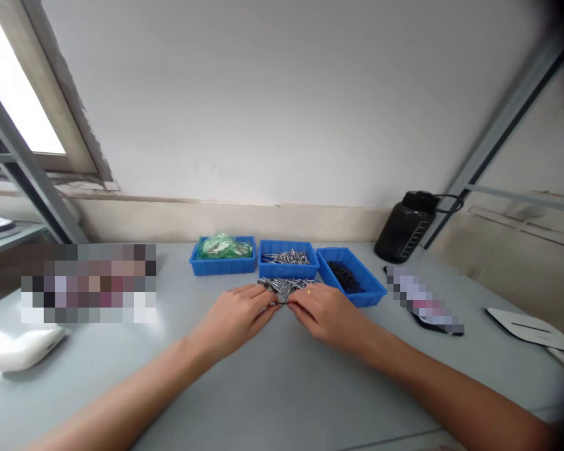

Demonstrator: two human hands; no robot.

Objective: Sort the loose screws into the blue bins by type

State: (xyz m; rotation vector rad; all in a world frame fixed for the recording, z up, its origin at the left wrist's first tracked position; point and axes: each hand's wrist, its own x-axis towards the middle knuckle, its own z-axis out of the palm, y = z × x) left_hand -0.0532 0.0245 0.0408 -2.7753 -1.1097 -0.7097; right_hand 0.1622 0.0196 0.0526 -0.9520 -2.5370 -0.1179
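A loose pile of silver screws (286,286) lies on the grey table, just in front of the middle blue tray. My left hand (237,313) and my right hand (323,311) meet at the pile's near edge, fingertips pinched together on a few screws there. A ring shows on my right hand. Three blue trays stand in a row behind the pile: the left tray (222,265) holds green plastic bags, the middle tray (288,270) holds silver screws, the right tray (363,293) holds black screws.
A dark water bottle (405,228) stands at the back right by the wall. A white object (26,351) lies at the far left, and a white flat item (531,327) at the far right. Blurred patches cover things on both sides.
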